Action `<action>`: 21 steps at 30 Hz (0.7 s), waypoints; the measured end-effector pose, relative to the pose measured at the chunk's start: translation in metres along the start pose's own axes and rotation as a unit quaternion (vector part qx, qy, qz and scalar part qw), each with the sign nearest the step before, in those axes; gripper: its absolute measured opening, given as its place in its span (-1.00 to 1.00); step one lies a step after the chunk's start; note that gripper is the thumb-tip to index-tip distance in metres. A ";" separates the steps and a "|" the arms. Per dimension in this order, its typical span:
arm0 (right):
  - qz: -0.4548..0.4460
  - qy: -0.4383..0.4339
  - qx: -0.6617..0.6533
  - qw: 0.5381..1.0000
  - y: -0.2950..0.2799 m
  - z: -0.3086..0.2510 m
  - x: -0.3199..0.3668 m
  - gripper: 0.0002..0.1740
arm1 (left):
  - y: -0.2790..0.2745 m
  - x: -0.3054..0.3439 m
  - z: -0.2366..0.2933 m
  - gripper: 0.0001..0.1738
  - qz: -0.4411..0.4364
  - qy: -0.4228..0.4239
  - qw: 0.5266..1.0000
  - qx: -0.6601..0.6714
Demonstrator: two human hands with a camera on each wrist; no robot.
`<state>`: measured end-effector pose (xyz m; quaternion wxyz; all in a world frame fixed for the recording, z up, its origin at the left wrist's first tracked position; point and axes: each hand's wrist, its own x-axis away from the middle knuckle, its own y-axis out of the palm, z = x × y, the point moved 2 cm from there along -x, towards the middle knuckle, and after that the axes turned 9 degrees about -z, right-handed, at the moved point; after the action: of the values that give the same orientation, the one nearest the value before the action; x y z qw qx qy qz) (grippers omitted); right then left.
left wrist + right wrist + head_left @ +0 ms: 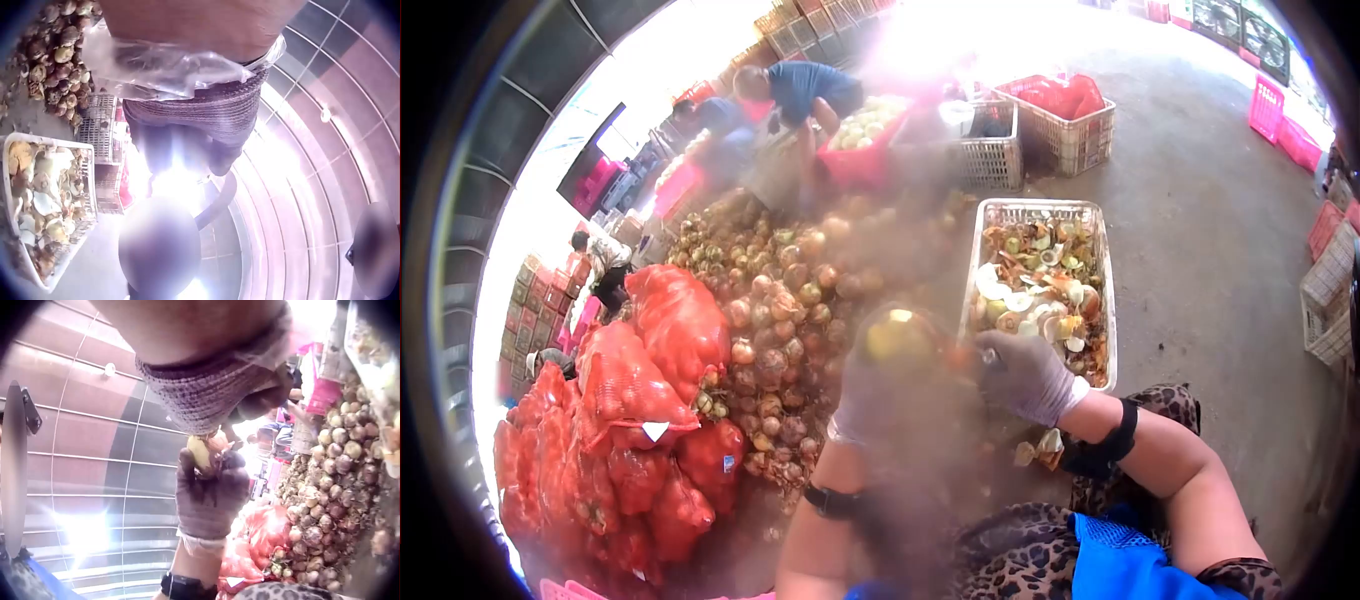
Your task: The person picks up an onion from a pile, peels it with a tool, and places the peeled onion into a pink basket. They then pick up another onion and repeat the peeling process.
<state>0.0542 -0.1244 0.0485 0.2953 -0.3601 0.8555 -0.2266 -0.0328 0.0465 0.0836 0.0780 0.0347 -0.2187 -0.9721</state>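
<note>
Gloved, my left hand (212,503) grips a pale yellow-green onion (200,455), its fingers curled around the lower side. In the head view this onion (897,338) is blurred by a smear on the lens. My right hand (1028,378), also gloved, is beside the onion with bent fingers, an orange-brown bit of skin showing between the two hands. I cannot tell what the right fingers hold. Just beyond the right hand stands a white crate (1108,300) filled with onion skins and cut ends (1040,262).
A large heap of unpeeled onions (785,300) spreads ahead and left. Red mesh sacks (625,400) are piled at the left. Farther off, people bend near a pink crate (855,165) of peeled onions, beside a pale crate (1065,135). Loose scraps (1040,450) lie by my leg.
</note>
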 end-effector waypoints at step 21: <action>-0.140 0.064 0.175 0.972 0.008 0.039 -0.017 -0.75 | -0.043 -0.032 -0.066 -0.31 -0.032 0.009 0.993 0.112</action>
<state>0.0856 -0.1134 0.0211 0.2638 -0.4035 0.7607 -0.4345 -0.0006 0.0626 0.0071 0.0442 0.0587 -0.3244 -0.9431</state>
